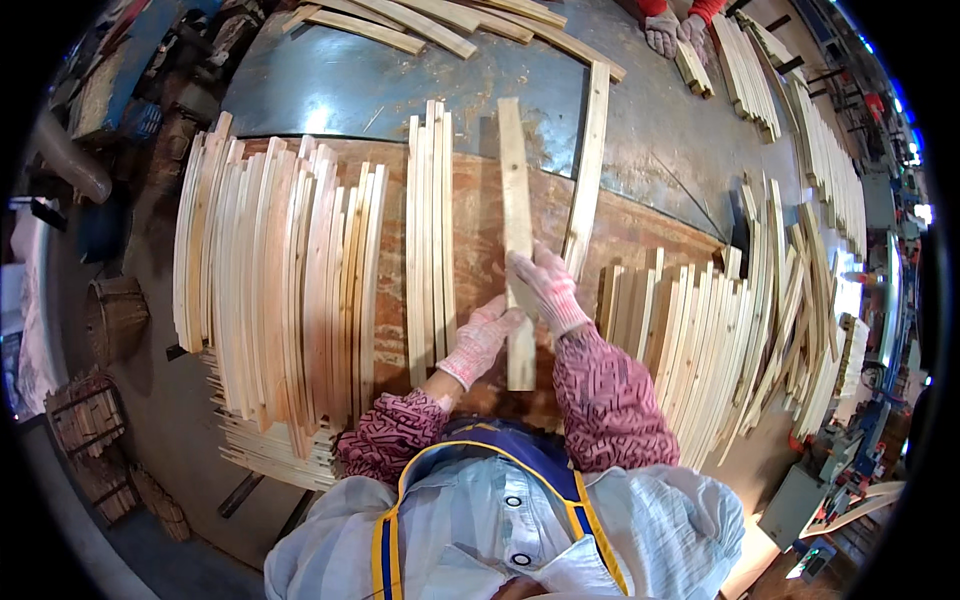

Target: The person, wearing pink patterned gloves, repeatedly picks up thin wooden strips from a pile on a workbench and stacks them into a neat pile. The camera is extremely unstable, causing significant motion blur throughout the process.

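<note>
A pale wooden slat (514, 185) with a few knots stands lengthwise in front of me, its far end slightly blurred. My right hand (547, 285), in a pink-and-white knit glove, grips its right edge near the middle. Lower down, my left hand (482, 338), gloved alike, holds the slat's left edge, its fingertips partly hidden. Just left of it lies a small group of narrow slats (430, 240) side by side. Another single slat (590, 160) lies to the right, slanting away over the brown board (480, 200) and onto the metal tabletop (350, 85).
A broad row of slats (270, 270) covers the left side; more slats (690, 330) lie at the right, with a loose jumbled pile (790, 300) beyond. Scattered pieces (430, 25) lie at the far edge. At the far right, a co-worker's gloved hands (675, 33) hold short wooden pieces (692, 70).
</note>
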The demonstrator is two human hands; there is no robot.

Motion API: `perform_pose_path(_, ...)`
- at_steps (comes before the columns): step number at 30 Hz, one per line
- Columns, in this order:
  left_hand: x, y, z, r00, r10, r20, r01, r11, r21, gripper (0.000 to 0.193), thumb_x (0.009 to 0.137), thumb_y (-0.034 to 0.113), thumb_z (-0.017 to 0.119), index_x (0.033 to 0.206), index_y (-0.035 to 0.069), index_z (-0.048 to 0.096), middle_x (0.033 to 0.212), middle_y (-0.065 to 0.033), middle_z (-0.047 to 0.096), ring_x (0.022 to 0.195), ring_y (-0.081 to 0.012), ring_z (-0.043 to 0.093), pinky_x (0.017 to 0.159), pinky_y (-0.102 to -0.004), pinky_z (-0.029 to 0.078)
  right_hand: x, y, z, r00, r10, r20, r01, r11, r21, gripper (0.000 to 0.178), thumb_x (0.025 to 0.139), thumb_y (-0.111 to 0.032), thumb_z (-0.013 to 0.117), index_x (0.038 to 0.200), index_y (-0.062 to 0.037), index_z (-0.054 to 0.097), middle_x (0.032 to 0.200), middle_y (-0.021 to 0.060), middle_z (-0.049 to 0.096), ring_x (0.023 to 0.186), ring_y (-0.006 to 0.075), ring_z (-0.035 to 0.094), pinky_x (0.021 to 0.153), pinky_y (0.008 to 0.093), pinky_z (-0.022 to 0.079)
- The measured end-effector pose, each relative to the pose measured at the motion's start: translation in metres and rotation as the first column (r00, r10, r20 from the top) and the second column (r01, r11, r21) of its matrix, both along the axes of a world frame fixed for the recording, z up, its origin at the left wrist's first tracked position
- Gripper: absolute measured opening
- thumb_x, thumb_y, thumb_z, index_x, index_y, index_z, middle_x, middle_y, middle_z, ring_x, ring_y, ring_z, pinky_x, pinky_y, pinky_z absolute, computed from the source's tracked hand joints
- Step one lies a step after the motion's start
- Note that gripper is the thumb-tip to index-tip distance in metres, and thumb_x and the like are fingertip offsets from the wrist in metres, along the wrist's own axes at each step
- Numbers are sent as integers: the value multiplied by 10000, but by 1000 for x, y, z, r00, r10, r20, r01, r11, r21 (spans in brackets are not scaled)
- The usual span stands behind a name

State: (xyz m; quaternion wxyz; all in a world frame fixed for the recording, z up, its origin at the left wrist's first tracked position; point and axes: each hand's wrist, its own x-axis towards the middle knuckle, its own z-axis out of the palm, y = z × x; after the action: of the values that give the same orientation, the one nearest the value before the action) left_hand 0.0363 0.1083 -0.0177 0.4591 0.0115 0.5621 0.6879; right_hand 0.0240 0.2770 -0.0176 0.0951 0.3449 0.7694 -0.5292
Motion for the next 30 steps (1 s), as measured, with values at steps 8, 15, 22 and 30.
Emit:
perform_pose_path(8, -108, -108, 114, -353, -921, -164, -615, 361, -701, 340, 968, 351, 529, 1261, 180, 544, 1048, -17, 622, 1007, -153, 592, 689, -272, 551, -32, -78, 105, 584, 789, 192, -730, 408, 548, 449, 910, -448, 620, 1242, -146, 639, 1142, 91, 690, 1082, 259, 638, 966, 392, 497)
perform_pose_path(15, -29, -186, 31, 721, -446, -531, -331, 451, -829, 292, 1010, 275, 515, 1188, 58, 595, 939, -115, 621, 808, -190, 637, 651, -239, 561, -12, 24, 29, 942, -199, 270, 3, 810, 586, 793, 817, -565, 700, 1471, -228, 403, 1380, 166, 521, 1250, 328, 514, 1080, 477, 408)
perform_pose_path(22, -30, -171, -56, 635, -469, -614, -556, 275, -785, 648, 915, 394, 640, 1481, 204, 389, 1235, -162, 578, 1061, -269, 632, 862, -413, 548, 94, 7, -27, 888, -459, -29, 399, 800, -448, 463, 979, -198, 564, 1397, -33, 453, 1273, 216, 577, 1124, 331, 615, 914, 544, 536)
perform_pose_path(30, -72, -144, -19, 601, -763, -236, -389, -23, -921, 718, 921, 371, 623, 1532, 299, 254, 1203, -129, 536, 997, -296, 607, 826, -426, 530, 158, -31, -15, 839, -540, -75, 153, 365, -918, 558, 878, -165, 716, 1339, 49, 486, 1162, 145, 640, 1023, 270, 658, 864, 395, 581)
